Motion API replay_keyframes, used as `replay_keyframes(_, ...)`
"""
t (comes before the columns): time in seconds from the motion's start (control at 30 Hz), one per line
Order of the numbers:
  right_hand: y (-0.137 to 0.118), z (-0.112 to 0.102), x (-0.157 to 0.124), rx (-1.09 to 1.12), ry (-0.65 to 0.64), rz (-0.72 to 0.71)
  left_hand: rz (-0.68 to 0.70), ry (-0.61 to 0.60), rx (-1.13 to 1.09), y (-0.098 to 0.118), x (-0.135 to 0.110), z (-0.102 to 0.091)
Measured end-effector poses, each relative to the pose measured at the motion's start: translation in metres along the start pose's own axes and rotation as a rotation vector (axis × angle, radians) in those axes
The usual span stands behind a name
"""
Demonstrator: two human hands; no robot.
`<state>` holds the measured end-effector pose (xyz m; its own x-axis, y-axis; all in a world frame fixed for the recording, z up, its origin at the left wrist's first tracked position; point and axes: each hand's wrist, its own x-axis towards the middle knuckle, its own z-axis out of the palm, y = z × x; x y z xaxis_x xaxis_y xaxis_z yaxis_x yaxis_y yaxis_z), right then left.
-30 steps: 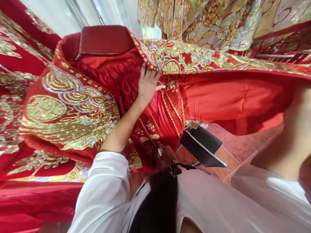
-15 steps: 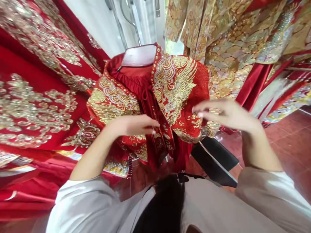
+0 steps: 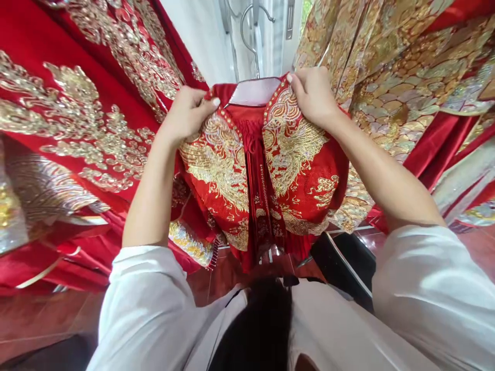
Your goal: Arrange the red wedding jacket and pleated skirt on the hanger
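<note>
A red jacket [image 3: 294, 170] with gold bird embroidery hangs in front of me on a hanger with a metal hook [image 3: 247, 31]. My left hand [image 3: 190, 114] grips the jacket at its left collar and shoulder, thumb on the beaded edge. On the other side, my right hand [image 3: 314, 95] pinches the right collar edge near the neck. Between the open fronts shows a dark red gathered garment [image 3: 253, 149] with a tie. A pale panel [image 3: 255, 93] fills the neck opening.
Red garments with gold sequin work [image 3: 96, 118] crowd the left side. Gold scale-patterned garments [image 3: 402, 77] hang at the right. A black flat object [image 3: 344, 257] lies below on the red tiled floor [image 3: 23, 319].
Both my hands have moved up from the jacket's lower front to its collar and taken hold there. The view has shifted, and the jacket's fronts are spread flatter.
</note>
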<state>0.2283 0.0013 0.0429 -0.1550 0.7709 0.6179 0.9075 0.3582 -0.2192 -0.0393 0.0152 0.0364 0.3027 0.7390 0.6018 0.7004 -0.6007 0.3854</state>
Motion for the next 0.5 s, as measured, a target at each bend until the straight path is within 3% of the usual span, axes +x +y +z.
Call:
replay_keyframes(0.07,-0.002,-0.004,0.003,0.03,0.087,0.04,-0.005,0.12,-0.03,0.019,0.013,0.003)
replay_keyframes(0.13,0.003,-0.008,0.004,0.063,0.136,0.028,-0.012,0.155,-0.037,0.033,0.022,0.0)
replay_keyframes(0.17,0.008,-0.009,0.005,0.093,0.121,-0.013,-0.024,0.119,-0.026,0.036,0.024,-0.003)
replay_keyframes(0.23,0.024,-0.011,0.004,0.183,0.019,-0.103,-0.048,-0.086,0.004,0.031,0.022,-0.009)
replay_keyframes(0.3,0.045,-0.009,0.002,0.305,-0.145,-0.154,-0.056,-0.337,0.016,0.015,0.014,-0.014)
replay_keyframes(0.37,0.063,-0.006,0.0,0.428,-0.269,-0.149,-0.056,-0.496,-0.047,-0.002,0.004,-0.014)
replay_keyframes(0.43,0.073,-0.003,-0.003,0.503,-0.317,-0.131,-0.067,-0.484,-0.16,-0.011,-0.003,-0.011)
replay_keyframes(0.5,0.074,-0.005,-0.007,0.501,-0.262,-0.108,-0.061,-0.381,-0.205,-0.011,-0.005,-0.008)
